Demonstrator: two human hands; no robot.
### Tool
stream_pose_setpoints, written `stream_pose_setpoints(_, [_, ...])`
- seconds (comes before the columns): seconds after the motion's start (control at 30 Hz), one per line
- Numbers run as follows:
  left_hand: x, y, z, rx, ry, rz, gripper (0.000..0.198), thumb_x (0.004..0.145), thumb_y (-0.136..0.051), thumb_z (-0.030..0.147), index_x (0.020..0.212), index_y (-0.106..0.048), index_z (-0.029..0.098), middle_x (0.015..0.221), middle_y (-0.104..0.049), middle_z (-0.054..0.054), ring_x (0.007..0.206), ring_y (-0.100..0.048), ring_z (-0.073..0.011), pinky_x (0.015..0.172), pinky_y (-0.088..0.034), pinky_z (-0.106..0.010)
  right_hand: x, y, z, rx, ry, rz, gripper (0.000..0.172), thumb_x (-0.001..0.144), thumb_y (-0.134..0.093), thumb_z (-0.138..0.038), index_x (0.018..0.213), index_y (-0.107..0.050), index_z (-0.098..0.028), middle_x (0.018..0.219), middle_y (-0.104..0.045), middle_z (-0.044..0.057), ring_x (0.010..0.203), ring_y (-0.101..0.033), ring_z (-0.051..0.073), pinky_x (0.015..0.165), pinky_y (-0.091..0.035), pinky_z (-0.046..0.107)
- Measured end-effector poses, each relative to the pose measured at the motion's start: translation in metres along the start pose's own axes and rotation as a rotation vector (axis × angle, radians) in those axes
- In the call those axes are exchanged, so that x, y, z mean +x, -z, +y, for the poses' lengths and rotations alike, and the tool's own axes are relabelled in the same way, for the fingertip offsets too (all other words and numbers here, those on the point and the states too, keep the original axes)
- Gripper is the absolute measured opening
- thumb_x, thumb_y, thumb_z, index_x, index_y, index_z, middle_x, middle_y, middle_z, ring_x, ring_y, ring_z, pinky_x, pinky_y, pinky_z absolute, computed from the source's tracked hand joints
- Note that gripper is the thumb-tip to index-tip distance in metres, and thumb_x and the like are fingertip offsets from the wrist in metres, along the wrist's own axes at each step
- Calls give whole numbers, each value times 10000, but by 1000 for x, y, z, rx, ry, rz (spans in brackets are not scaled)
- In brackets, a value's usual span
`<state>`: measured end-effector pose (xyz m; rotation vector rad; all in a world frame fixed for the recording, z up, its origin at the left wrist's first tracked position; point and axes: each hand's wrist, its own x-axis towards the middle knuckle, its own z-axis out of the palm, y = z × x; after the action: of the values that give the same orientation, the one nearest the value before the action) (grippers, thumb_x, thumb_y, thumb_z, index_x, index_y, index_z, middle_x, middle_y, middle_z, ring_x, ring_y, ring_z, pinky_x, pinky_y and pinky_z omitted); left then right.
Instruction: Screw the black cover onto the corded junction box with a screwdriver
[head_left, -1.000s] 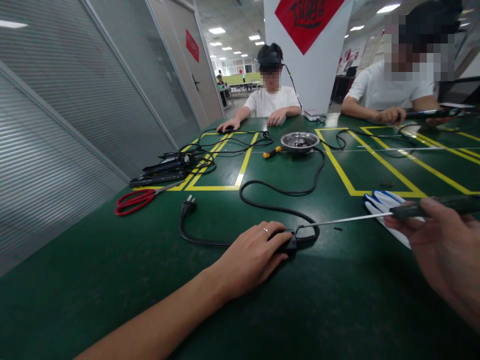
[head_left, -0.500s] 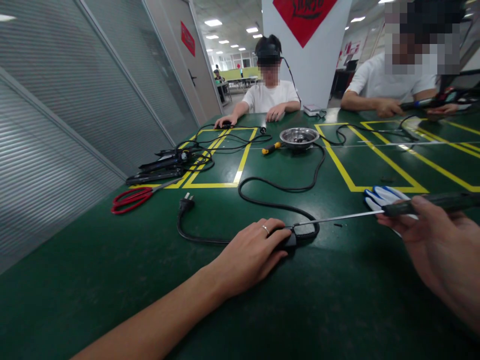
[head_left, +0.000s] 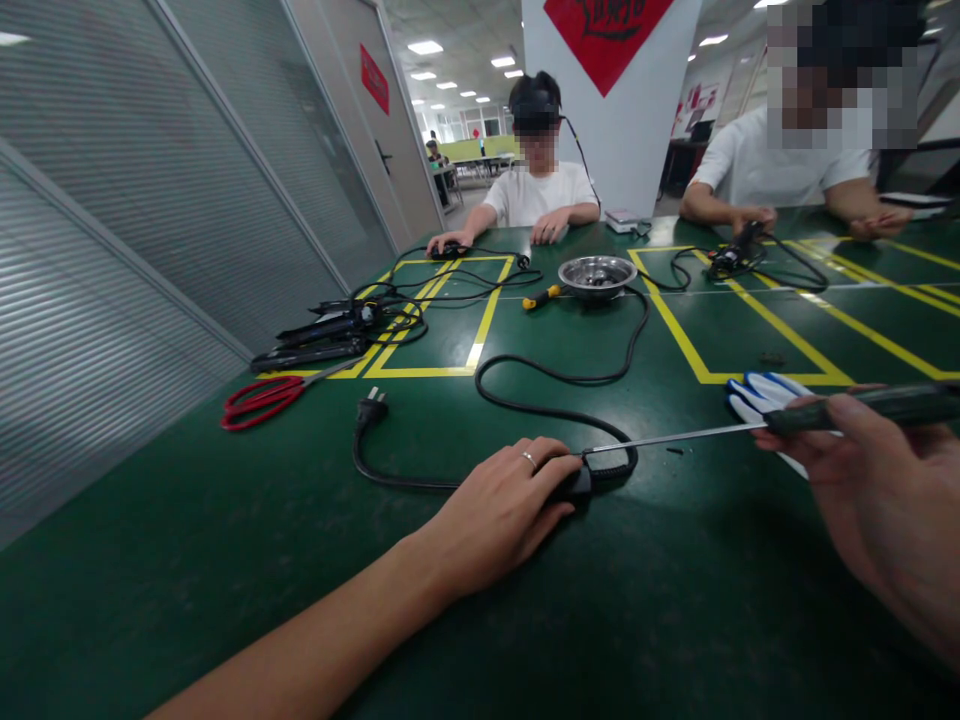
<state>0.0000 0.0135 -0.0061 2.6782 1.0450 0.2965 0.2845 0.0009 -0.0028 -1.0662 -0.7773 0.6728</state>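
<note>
My left hand (head_left: 506, 505), a ring on one finger, is closed over a small black housing (head_left: 576, 484) lying on the green table, and its fingers hide most of it. A black power cord (head_left: 405, 484) runs from there to a plug (head_left: 372, 405) on the left. My right hand (head_left: 877, 480) grips a screwdriver (head_left: 847, 408) by its dark handle. Its long, thin shaft points left, with the tip touching or very close to the housing's far edge. Behind the right hand lies a white and blue glove (head_left: 750, 402), partly hidden.
Red-handled scissors (head_left: 261, 402) and a pile of black corded devices (head_left: 322, 330) lie at left. Farther back are a steel bowl (head_left: 598, 276) and a yellow-black tool (head_left: 541, 298). Two people sit across the table (head_left: 225, 560), one near a black corded device (head_left: 739, 255).
The person at the back right has lowered a black corded device onto the table. My hands and the screwdriver have hardly moved.
</note>
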Motion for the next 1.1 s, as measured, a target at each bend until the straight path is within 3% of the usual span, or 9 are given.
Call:
stream_pose_setpoints(0.4, [-1,-3,0,-11,22,24,443,915,-533,240,1325,-368,216,1326,-452,-82,1117,-496,-244,960,-450,-435,5,3,7,30,53,2,169,740,-672,-239,886,-598,-196,850,-605,24,752,-639,198,592,-562,373])
stream_pose_setpoints(0.57, [0,-3,0,-17,25,23,464,916,-528,236,1341,-343,224,1337,-440,-81,1123,-494,-247,964,-445,-439,-2,0,1,-17,85,7,150,750,-666,-250,869,-601,-185,843,-604,32,749,-635,196,626,-570,388])
stream_pose_setpoints(0.8, [0,-4,0,-42,34,28,475,912,-532,239,1344,-334,227,1331,-449,-91,1127,-498,-254,968,-439,-448,-7,-2,-5,-104,42,45,169,747,-661,-273,878,-604,-182,890,-624,47,783,-651,203,692,-583,392])
stream_pose_setpoints(1.1, [1,-3,0,-43,40,7,447,922,-517,243,1336,-349,234,1326,-451,-68,1115,-493,-239,976,-436,-431,-5,1,1,-177,-15,77,259,735,-687,-326,920,-605,-166,948,-659,74,797,-673,228,647,-604,361])
